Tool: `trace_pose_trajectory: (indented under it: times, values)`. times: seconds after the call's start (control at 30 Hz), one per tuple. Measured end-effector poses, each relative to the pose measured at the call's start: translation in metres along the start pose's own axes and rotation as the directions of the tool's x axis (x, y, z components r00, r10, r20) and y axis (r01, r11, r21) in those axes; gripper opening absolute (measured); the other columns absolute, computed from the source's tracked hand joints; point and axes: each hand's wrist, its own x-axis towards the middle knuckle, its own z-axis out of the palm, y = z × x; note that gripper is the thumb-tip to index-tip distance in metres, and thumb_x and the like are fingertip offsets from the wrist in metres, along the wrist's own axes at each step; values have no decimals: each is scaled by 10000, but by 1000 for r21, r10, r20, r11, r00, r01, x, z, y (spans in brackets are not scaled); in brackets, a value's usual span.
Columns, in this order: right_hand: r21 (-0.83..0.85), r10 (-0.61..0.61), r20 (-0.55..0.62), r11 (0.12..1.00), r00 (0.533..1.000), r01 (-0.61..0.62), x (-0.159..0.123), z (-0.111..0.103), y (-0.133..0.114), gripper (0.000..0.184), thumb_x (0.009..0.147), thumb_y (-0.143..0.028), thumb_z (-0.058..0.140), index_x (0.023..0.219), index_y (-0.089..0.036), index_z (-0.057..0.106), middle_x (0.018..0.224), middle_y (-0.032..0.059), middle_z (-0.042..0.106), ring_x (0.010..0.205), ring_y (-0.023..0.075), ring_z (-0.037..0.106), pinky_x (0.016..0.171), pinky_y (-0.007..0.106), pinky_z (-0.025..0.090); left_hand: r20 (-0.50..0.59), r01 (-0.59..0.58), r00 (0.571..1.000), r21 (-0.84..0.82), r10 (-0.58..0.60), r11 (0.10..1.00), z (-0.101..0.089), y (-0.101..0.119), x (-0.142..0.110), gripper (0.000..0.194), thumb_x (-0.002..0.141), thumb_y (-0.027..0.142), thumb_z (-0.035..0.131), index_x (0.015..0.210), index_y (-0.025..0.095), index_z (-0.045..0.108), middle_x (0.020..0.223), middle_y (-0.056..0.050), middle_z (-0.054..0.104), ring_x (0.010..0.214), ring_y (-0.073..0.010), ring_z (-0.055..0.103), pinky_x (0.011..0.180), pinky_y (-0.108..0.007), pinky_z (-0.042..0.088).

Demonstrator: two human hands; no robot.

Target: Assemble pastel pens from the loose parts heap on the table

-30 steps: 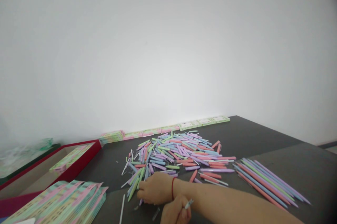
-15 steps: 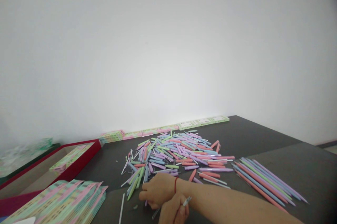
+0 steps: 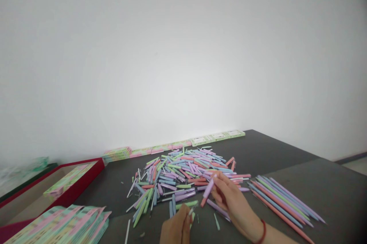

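Note:
My right hand (image 3: 229,198), a red string bracelet at its wrist, pinches a light purple pen barrel (image 3: 208,188) between thumb and fingers. It hovers at the near right side of a heap of pastel pen parts (image 3: 183,167). Lower down, my left hand (image 3: 175,229) is closed, and a small clear piece (image 3: 193,209) sticks out past its fingertips; the rest of that piece is hidden. Around the hands lie a green barrel (image 3: 186,205), a purple barrel (image 3: 218,210) and a small green tip (image 3: 216,222).
Long assembled pens (image 3: 286,202) lie side by side on the dark table (image 3: 338,183) at right. To the left are fanned printed packs (image 3: 65,228) and a red box (image 3: 96,171) with packs inside. Flat printed boxes (image 3: 218,137) line the wall.
My right hand has moved from the left, where its arm crossed over my left hand, to the right and now holds a purple barrel. My left hand has shifted slightly left.

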Motion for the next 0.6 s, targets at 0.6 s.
trace_pose_trajectory:
  times: [0.6]
  values:
    - [-43,22,-94,999,995,-26,-30,3,29,361,905,-560,373,797,-224,449,487,-89,422,347,83,294,367,219,250,125,-109,990,408,63,907,-9,8,3,274,934,217,263,759,248,472,623,4,658,568,-175,647,508,-263,366]
